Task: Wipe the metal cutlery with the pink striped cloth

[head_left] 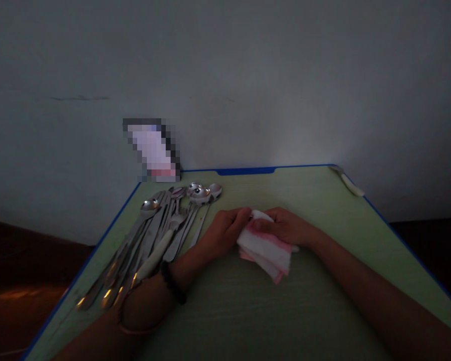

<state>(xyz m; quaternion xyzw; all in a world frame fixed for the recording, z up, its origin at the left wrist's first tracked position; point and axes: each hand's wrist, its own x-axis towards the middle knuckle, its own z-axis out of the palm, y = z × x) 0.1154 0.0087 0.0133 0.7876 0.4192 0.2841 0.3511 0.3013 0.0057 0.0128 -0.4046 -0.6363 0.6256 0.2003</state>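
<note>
My right hand (285,224) is closed on a folded pink-and-white cloth (266,250), whose loose end hangs down over the table. A small pale tip (295,248) sticks out to the right of the cloth, below that hand; it looks like the end of a handle, and the rest is hidden. Against the cloth's left edge, my left hand (227,228) is closed with its fingers curled, and what lies inside them is hidden. Left of my hands lies a pile of metal cutlery with several spoons (201,195), a fork (178,219) and a white-handled utensil (156,255).
Another white-handled utensil (348,181) lies at the table's far right corner. A phone-like blurred device (154,150) leans on the wall at the far left. The pale green table (323,311) has a blue edge, and its far side faces the grey wall.
</note>
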